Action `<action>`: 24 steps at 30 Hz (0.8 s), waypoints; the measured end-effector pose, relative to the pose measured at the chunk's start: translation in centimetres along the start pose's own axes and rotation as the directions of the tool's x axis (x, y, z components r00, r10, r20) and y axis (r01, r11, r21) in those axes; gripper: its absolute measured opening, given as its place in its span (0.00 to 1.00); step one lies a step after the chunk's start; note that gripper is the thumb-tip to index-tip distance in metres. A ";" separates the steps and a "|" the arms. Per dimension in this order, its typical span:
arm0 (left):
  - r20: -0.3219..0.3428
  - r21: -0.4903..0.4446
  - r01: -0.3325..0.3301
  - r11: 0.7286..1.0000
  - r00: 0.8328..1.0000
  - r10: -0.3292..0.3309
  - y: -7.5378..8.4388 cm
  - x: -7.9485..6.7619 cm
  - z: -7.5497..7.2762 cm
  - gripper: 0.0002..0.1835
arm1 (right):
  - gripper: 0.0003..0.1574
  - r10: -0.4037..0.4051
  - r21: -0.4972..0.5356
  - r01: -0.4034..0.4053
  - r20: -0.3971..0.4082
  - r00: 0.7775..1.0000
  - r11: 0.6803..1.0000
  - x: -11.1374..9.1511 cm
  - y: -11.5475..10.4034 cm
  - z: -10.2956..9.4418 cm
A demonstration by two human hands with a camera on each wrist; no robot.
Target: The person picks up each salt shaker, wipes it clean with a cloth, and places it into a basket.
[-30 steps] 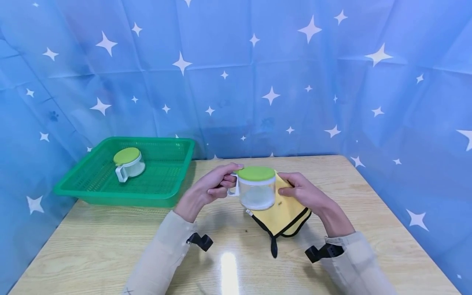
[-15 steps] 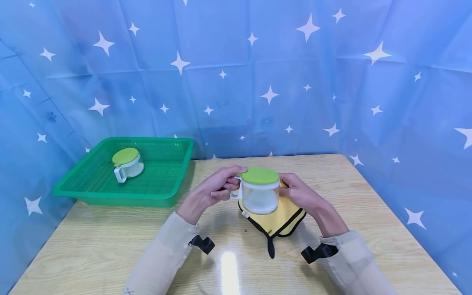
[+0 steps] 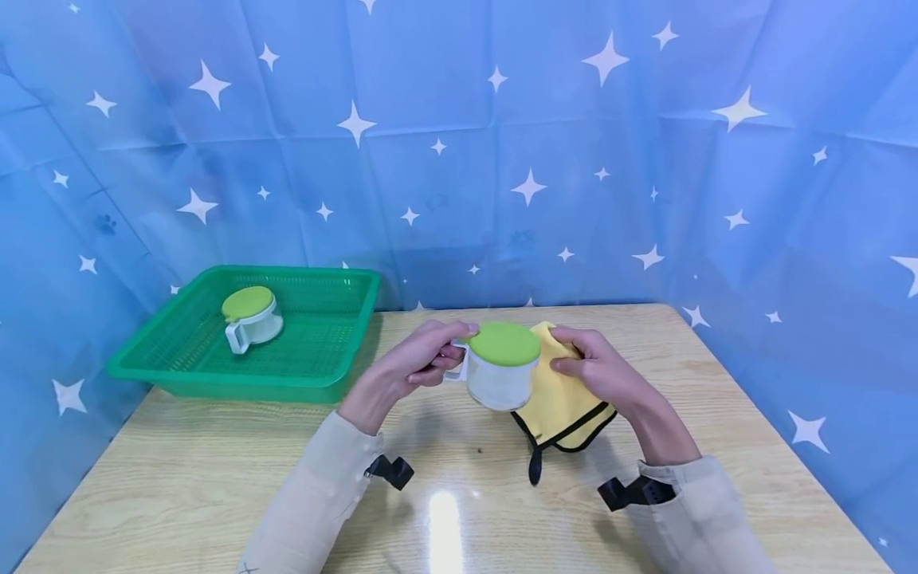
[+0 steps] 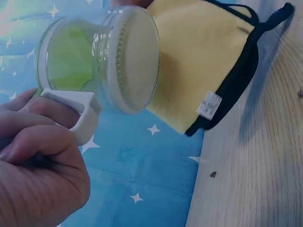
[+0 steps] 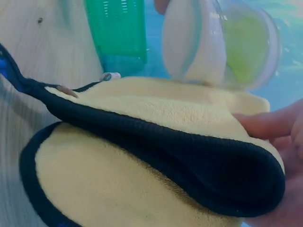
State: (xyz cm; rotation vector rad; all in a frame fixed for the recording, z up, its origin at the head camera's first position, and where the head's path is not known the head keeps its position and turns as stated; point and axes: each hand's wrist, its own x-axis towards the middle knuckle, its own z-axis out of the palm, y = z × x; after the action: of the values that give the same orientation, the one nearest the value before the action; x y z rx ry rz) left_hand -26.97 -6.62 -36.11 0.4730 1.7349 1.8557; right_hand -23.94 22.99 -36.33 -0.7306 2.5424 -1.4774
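My left hand (image 3: 419, 356) grips the white handle (image 4: 80, 113) of a clear seasoning jar (image 3: 500, 387), its thumb at the edge of the green lid (image 3: 505, 344). The jar is held up over the table, tilted a little, with white contents at its bottom. My right hand (image 3: 598, 363) pinches a folded yellow cloth (image 3: 562, 395) with black edging and a hanging loop, just right of the jar. In the right wrist view the cloth (image 5: 156, 113) lies close against the jar's side and base. A white label (image 4: 209, 105) shows on the cloth in the left wrist view.
A green plastic basket (image 3: 244, 385) stands at the back left of the wooden table (image 3: 237, 478). Inside it sits a second seasoning jar (image 3: 260, 325) with a green lid and white handle. A blue star-patterned curtain (image 3: 459, 215) hangs behind the table.
Over the last second the right hand and cloth first went in behind the jar, then came back out to the right. The jar shifted slightly and tilts more now.
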 end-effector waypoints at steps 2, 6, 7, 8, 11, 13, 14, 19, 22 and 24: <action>0.010 0.035 -0.004 0.999 1.000 0.004 -0.1 0.0 0.2 0.14 | 0.26 -0.013 0.010 0.013 -0.004 1.000 1.000 0.2 0.1 0.3; 0.042 0.055 -0.004 0.998 0.999 0.002 -0.4 0.1 0.8 0.13 | 0.25 -0.057 0.103 0.054 0.024 0.998 0.993 0.9 0.6 1.3; 0.056 0.058 -0.002 0.998 0.998 -0.001 -0.5 0.1 0.9 0.13 | 0.26 -0.073 0.131 0.068 0.035 0.997 0.989 1.0 0.7 1.5; 0.071 0.063 -0.001 0.998 0.997 -0.004 -0.6 0.2 1.1 0.14 | 0.26 -0.086 0.159 0.078 0.050 0.995 0.984 1.1 0.8 1.7; 0.114 0.086 0.000 0.996 0.993 -0.010 -0.6 0.4 1.8 0.18 | 0.23 -0.134 0.224 0.110 0.097 0.986 0.968 1.2 1.0 1.9; 0.128 0.099 -0.004 0.995 0.992 -0.009 -0.6 0.5 2.1 0.21 | 0.22 -0.156 0.242 0.124 0.115 0.981 0.962 1.2 0.9 1.9; 0.130 0.105 -0.009 0.994 0.991 -0.005 -0.5 0.6 2.2 0.22 | 0.22 -0.161 0.240 0.129 0.117 0.980 0.962 1.2 0.9 1.9; 0.088 0.128 -0.029 0.991 0.996 0.018 -0.4 0.6 2.1 0.26 | 0.25 -0.128 0.168 0.114 0.071 0.989 0.979 0.9 0.5 1.5; 0.060 0.112 -0.040 0.993 0.998 0.033 -0.3 0.5 1.7 0.23 | 0.27 -0.108 0.106 0.104 0.034 0.994 0.989 0.6 0.2 1.1; 0.036 0.088 -0.058 0.994 0.998 0.055 -0.2 0.3 1.3 0.21 | 0.27 -0.109 0.074 0.108 0.006 0.994 0.991 0.5 0.1 0.8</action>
State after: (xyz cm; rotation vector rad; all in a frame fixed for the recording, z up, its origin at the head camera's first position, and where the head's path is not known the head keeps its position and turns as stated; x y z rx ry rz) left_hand -26.38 -5.37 -36.16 0.5906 1.8042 1.8041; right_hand -24.11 22.20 -36.76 -0.8755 2.4616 -1.5863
